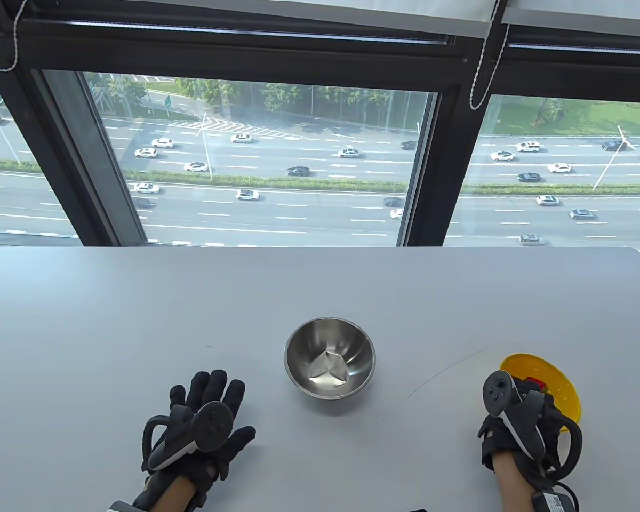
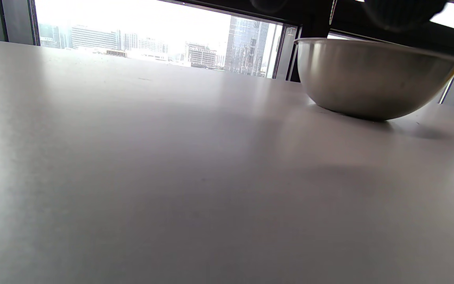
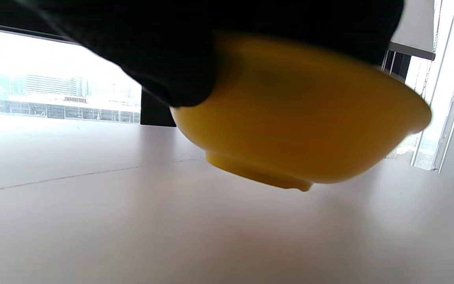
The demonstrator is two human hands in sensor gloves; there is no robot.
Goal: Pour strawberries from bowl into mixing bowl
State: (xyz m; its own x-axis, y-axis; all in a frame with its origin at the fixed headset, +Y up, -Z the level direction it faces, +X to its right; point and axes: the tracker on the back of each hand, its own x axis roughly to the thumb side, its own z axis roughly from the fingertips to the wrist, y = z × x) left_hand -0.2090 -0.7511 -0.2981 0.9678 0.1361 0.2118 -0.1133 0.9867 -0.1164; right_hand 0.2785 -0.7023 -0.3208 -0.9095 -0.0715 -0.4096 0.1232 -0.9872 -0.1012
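two gloved hands work at the white table (image 1: 320, 288). right hand (image 1: 522, 421) grips the yellow bowl (image 1: 560, 384), lifted off the surface and tilted, something red (image 1: 537, 382), likely strawberries, just visible inside. left hand (image 1: 202, 421) rests flat, fingers spread, holding nothing, near the steel mixing bowl (image 1: 329, 358) at centre.

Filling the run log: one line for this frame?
phase: lift | right hand: grips yellow bowl, off table | left hand: flat on table | mixing bowl: no strawberries
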